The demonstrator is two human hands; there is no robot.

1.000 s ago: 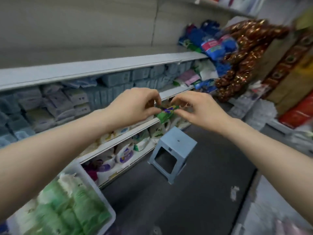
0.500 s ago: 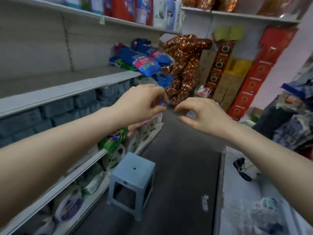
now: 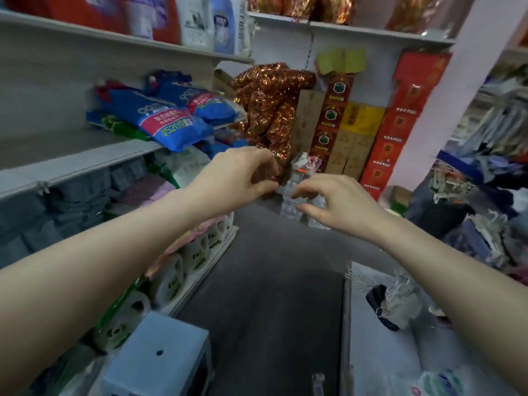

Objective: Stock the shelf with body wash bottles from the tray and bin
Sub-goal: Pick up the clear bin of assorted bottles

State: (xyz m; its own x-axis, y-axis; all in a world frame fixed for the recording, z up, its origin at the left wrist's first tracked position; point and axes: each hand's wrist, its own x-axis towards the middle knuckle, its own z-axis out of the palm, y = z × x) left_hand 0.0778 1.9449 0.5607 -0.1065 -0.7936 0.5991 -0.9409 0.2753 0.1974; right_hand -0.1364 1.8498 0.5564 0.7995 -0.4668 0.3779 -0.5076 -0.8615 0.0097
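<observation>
— Shop aisle, this: dark grey floor [image 3: 265,295] running down the middle, white metal shelving [image 3: 94,158] along the left, stacked red and yellow cartons [image 3: 391,124] at the far end.

— And the hands?

— Both are raised over the aisle, close together but not touching. The left hand [image 3: 237,178] has its fingers curled in, tips pinched near the thumb; I cannot tell whether anything sits between them. The right hand [image 3: 337,204] is the same, fingers bent down towards the thumb in a narrow pinch, nothing visibly held.

— Any body wash bottles?

— Up on the top shelf, well above the left fingers, stand white and pale blue bottles [image 3: 211,24], blurred. I can't read the labels. No tray or bin that I can make out.

— What's beyond the fingertips?

— Shiny copper-coloured foil packs [image 3: 268,110] heaped at the shelf end, and clear plastic bottles [image 3: 300,178] stacked on the floor just behind the right fingers. Blue powder bags [image 3: 168,121] lie on the middle shelf to the left of the hands. Below the left forearm, a pale blue plastic stool [image 3: 160,358] stands beside the bottom shelf.
</observation>
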